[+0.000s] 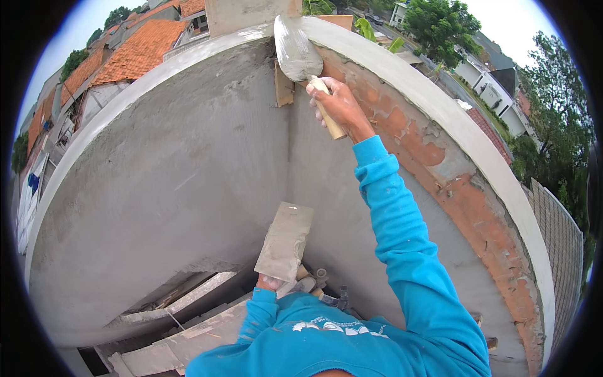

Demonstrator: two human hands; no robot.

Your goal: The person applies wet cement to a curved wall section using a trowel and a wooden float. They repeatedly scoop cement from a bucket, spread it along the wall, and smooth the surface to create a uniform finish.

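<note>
My right hand [340,108] is wrapped round the wooden handle of a trowel [296,51], arm stretched up and forward. The trowel's pale, cement-smeared blade lies at the wall top, by the inner corner where two walls meet. Just below the blade, a small wooden block [284,85] sits in that corner. Lower down, near my body, my left hand [270,282] is closed under a flat rectangular plasterer's hawk [286,242] coated with grey mortar; its grip is mostly hidden by the board.
Grey plastered wall [169,144] curves to the left. On the right wall, exposed brick [433,154] runs in a rough band under the pale coping [440,97]. Below are wooden planks [169,349] and an opening [176,294]. Beyond the wall lie tiled roofs [141,50] and trees [443,28].
</note>
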